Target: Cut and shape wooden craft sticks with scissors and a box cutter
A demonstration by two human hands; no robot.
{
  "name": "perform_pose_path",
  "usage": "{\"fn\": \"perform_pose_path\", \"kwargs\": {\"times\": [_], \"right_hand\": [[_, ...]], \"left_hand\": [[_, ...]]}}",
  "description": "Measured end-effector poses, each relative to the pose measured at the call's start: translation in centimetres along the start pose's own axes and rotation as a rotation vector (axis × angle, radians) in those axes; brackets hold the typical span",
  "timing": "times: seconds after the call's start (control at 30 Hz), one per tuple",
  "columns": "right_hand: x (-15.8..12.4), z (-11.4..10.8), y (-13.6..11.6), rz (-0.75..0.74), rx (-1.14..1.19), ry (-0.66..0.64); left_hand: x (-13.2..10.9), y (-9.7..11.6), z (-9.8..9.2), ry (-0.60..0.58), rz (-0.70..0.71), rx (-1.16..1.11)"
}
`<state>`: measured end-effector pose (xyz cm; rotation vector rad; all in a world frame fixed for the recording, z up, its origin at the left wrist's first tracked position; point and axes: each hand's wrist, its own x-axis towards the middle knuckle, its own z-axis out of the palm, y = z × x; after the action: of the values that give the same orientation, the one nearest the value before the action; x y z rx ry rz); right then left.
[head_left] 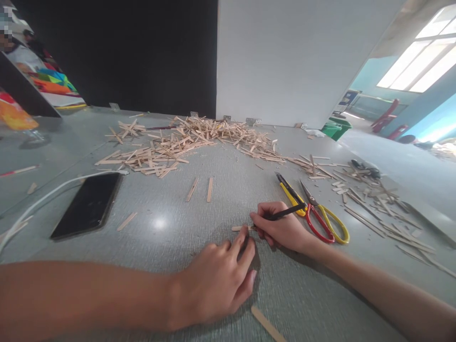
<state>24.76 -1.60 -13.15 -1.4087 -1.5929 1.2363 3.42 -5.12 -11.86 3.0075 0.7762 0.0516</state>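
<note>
My right hand (280,225) is closed around a slim black pen (287,212), whose tip is hidden behind the fingers. A short piece of flat wooden stick (238,228) lies on the table under my left hand (223,275), whose index fingertip presses it down. The other left fingers curl towards the tabletop. Beyond the right hand lie a yellow-and-black utility knife (290,194) and scissors (322,216) with red and yellow handles. Two short stick pieces (210,190) rest in front of the hands, and a longer wooden stick (267,324) lies near the bottom edge.
A heap of wooden sticks (199,135) spreads along the back by a black-and-white partition (285,61). Wood scraps (388,209) are scattered at right. On the left are a phone (87,204), a white cable (46,195) and a bottle (16,114). A person (24,54) is partly visible far left.
</note>
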Motion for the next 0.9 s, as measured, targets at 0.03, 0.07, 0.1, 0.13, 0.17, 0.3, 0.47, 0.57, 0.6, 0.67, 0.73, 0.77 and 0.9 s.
{"fn": "perform_pose_path", "kwargs": {"times": [0.03, 0.07, 0.1, 0.13, 0.17, 0.3, 0.47, 0.57, 0.6, 0.67, 0.73, 0.77, 0.9], "right_hand": [[0.01, 0.00, 0.03, -0.004, -0.003, -0.001], [0.02, 0.01, 0.06, -0.008, -0.007, -0.002], [0.01, 0.02, 0.10, -0.012, -0.011, -0.001], [0.01, 0.03, 0.15, -0.017, -0.014, -0.001], [0.00, 0.04, 0.19, -0.021, -0.017, 0.000], [-0.05, 0.07, 0.38, -0.028, -0.027, -0.001], [-0.07, 0.06, 0.51, -0.032, -0.026, 0.001], [-0.10, 0.05, 0.59, -0.035, -0.020, 0.004], [-0.10, 0.05, 0.63, -0.035, -0.018, 0.004], [-0.08, 0.06, 0.69, -0.035, -0.013, 0.004], [-0.05, 0.09, 0.71, -0.034, -0.010, 0.004], [-0.03, 0.10, 0.69, -0.033, -0.008, 0.005], [-0.11, 0.13, 0.45, -0.031, -0.009, 0.006]], "left_hand": [[-0.02, 0.00, 0.02, -0.003, 0.000, 0.003], [-0.03, 0.00, 0.04, -0.008, -0.002, 0.003], [-0.04, 0.00, 0.05, -0.011, -0.004, 0.003], [-0.05, 0.01, 0.05, -0.012, -0.005, 0.003], [-0.05, 0.01, 0.06, -0.012, -0.005, 0.003], [-0.04, 0.04, 0.06, -0.012, 0.004, 0.011], [0.02, 0.07, -0.10, -0.027, -0.001, 0.020], [0.09, 0.05, -0.23, -0.035, -0.001, 0.023], [0.10, 0.05, -0.25, -0.037, -0.002, 0.022], [0.11, 0.03, -0.24, -0.037, -0.003, 0.021], [0.09, 0.02, -0.18, -0.032, 0.000, 0.018], [0.09, 0.01, -0.15, -0.031, 0.001, 0.017], [0.14, 0.03, -0.16, -0.040, 0.002, 0.016]]}}
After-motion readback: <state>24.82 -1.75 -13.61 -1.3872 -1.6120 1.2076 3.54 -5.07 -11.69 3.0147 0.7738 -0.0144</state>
